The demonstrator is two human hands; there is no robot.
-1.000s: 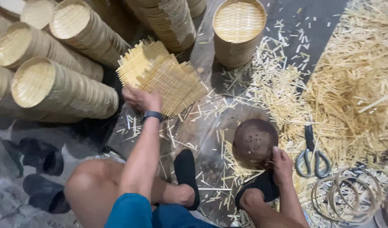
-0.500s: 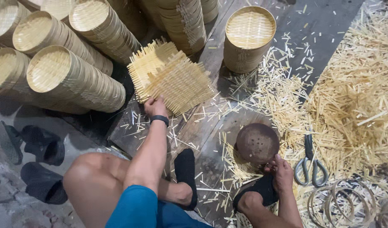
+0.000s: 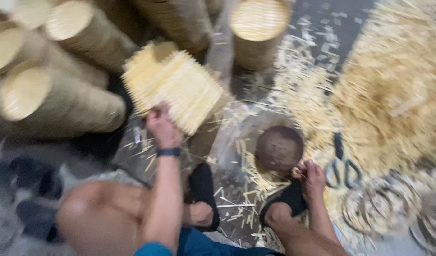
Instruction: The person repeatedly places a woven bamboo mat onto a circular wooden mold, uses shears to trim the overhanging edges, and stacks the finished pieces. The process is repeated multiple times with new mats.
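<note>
The left hand is closed on the near edge of a pale woven bamboo mat, fingers curled over it; a dark wristband sits on that wrist. The mat is squarish, tilted, and lies at the middle left of the scene, on top of a small pile of like mats, its far edge close to the stacked baskets. The right hand is at the near right, fingers bent and resting against the near right rim of a dark round mould, a dome-shaped thing that sits on the floor between the two hands. How tightly this hand grips is hard to tell in the blur.

Just near the mould, two feet in black sandals rest on the floor amid loose bamboo slivers. Right of the right hand lie scissors with dark handles, and nearer and further right a heap of thin round hoops. A broad drift of bamboo offcuts fills the far right. At the far left, long stacks of woven baskets lie on their sides, open ends toward the left. One stack stands upright at the far middle, an upright basket stack. Dark shoes lie at the near left.
</note>
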